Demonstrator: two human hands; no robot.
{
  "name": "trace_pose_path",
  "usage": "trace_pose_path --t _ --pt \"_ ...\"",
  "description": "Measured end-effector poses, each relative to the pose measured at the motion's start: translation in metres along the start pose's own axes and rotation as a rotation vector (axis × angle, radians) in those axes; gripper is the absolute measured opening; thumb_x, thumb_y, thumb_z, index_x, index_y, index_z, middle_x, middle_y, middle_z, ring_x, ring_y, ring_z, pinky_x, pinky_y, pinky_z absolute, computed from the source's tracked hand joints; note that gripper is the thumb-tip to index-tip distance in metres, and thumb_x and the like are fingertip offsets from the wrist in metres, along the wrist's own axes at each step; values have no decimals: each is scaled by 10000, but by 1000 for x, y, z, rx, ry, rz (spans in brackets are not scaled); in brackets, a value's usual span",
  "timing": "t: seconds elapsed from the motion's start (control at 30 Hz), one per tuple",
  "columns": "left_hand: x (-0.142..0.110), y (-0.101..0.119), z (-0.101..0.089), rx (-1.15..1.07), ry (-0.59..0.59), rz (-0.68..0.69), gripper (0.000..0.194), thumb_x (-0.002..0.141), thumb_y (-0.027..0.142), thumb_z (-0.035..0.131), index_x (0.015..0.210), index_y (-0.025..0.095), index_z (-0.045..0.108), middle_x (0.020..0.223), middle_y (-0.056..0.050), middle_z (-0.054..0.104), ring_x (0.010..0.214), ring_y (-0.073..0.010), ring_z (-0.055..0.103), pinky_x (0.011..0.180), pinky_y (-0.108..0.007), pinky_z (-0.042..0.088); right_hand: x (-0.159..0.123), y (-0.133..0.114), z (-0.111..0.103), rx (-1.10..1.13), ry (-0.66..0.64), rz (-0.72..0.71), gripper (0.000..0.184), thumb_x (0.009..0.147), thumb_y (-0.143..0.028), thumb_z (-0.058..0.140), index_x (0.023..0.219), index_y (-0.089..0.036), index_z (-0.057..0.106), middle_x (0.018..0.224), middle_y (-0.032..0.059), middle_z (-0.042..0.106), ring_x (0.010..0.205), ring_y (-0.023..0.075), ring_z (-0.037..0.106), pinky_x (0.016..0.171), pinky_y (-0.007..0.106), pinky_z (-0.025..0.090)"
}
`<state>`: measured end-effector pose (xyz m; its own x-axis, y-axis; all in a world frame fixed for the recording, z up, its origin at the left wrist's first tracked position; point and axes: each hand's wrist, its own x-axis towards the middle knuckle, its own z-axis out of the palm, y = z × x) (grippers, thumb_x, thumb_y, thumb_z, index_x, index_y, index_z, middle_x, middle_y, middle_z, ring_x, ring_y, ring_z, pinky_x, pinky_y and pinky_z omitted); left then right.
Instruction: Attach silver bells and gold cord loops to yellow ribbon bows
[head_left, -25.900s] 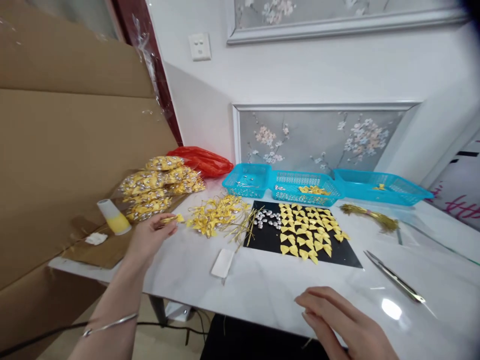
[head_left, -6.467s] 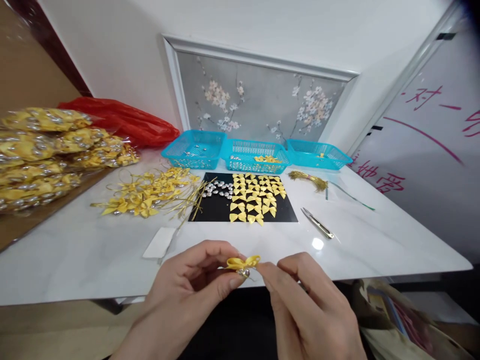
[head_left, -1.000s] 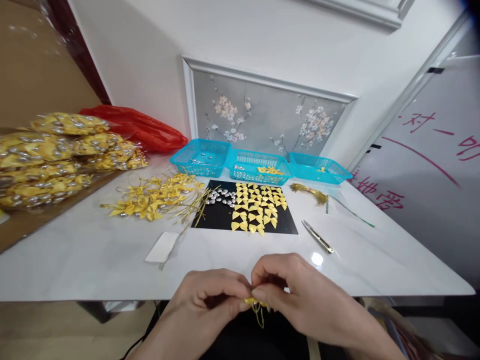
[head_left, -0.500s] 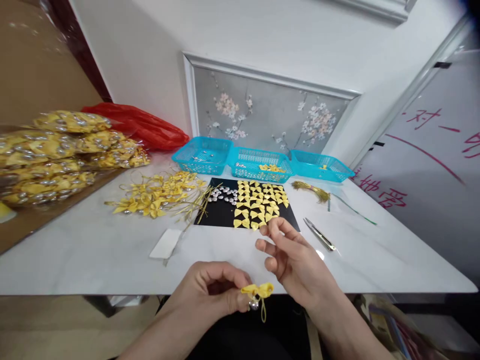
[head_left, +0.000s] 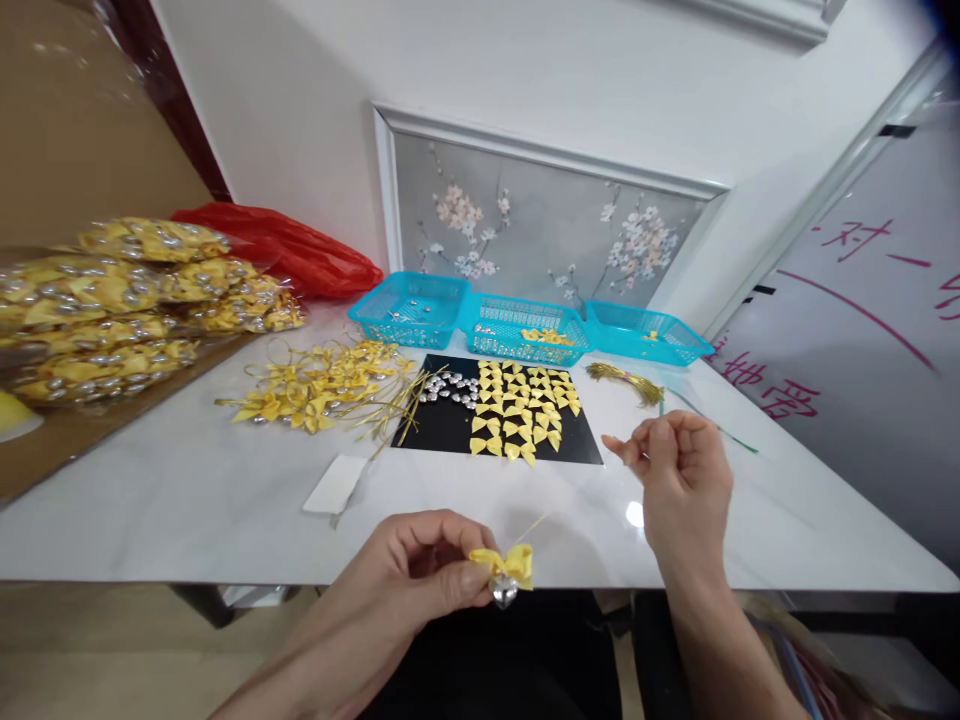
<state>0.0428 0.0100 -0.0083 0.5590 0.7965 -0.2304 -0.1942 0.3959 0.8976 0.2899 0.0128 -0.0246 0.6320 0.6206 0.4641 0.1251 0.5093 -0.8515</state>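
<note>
My left hand (head_left: pixel 431 570) pinches a yellow ribbon bow (head_left: pixel 517 562) between thumb and fingers, just over the table's front edge. A silver heart-shaped bell or bead (head_left: pixel 504 590) hangs under the bow. From behind the bow a thin strand (head_left: pixel 534 528) sticks up to the right. My right hand (head_left: pixel 686 475) is above the right part of the table, fingers curled in and one fingertip pointing left. What it holds, if anything, is hidden. Between the hands and the baskets lies a black mat (head_left: pixel 435 435) with rows of yellow bows (head_left: pixel 517 410) and several silver beads (head_left: pixel 450 390).
Three blue baskets (head_left: pixel 409 325) line the wall. A pile of finished yellow bows (head_left: pixel 315 385), gold cords (head_left: pixel 390 405) and a white card (head_left: pixel 335 484) lie left. Bagged bows (head_left: pixel 112 300) and a red bag (head_left: pixel 285 250) sit farther left. A gold cord bundle (head_left: pixel 626 378) lies right.
My right hand has moved right and curled over where a slim pointed metal tool lay; that tool no longer shows. My left hand has turned the bow, so its silver heart faces me.
</note>
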Motion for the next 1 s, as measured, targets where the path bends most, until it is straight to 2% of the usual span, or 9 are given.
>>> trace_pose_path --t 0.17,0.3,0.37,0.5,0.57,0.67,0.8,0.9,1.0 --pt "2 0 -1 -5 -21 4 149 729 287 842 720 189 730 819 3 725 729 -104 612 691 -179 468 2 -3 -5 -99 17 -81 202 935 -360 610 849 -200 523 744 -62 527 568 64 495 832 406 604" --pt "2 4 2 74 -13 48 161 754 305 821 703 192 719 751 10 716 710 -100 604 681 -166 446 0 -7 -5 -107 -8 -45 149 929 -329 611 958 -233 501 720 -71 532 564 75 496 754 339 600" --pt "1 6 4 136 26 69 152 764 313 811 716 197 725 726 13 714 700 -102 601 675 -166 439 -9 -16 -4 -121 -177 58 147 932 -338 599 1001 -240 514 707 -60 551 575 93 529 669 291 573" --pt "0 8 6 221 65 112 156 785 332 787 737 197 724 712 14 696 697 -114 588 663 -177 436 -35 -42 5 -227 -767 333 222 978 -393 497 994 -199 605 643 -24 583 581 113 537 565 225 448" --pt "0 7 7 237 50 121 173 796 350 773 746 192 720 701 14 677 694 -118 577 660 -183 441 -47 -51 11 -243 -862 353 235 963 -392 517 927 -187 626 681 -15 572 584 106 524 546 219 409" --pt "-1 8 8 194 49 111 199 815 391 744 780 200 704 732 14 660 730 -135 582 701 -212 478 -57 -55 20 -292 -844 278 295 956 -379 533 751 -178 599 704 -12 530 589 96 481 539 224 362" --pt "-1 10 10 133 25 129 227 760 371 798 904 244 678 825 12 701 817 -156 619 751 -234 500 -64 -51 25 -272 -770 266 370 971 -402 511 679 -177 540 664 -15 496 595 103 441 548 238 335" --pt "-1 8 11 172 71 138 329 728 328 828 1019 284 680 830 20 725 775 -138 632 711 -201 490 -69 -46 25 -127 -769 471 402 962 -475 524 690 -179 509 571 -56 409 504 80 375 496 231 287" --pt "-1 2 8 248 133 207 329 771 365 785 1081 302 695 787 21 699 743 -146 626 696 -217 513 -75 -42 28 64 -710 671 441 924 -548 561 691 -180 485 537 -84 337 445 58 324 449 216 239"
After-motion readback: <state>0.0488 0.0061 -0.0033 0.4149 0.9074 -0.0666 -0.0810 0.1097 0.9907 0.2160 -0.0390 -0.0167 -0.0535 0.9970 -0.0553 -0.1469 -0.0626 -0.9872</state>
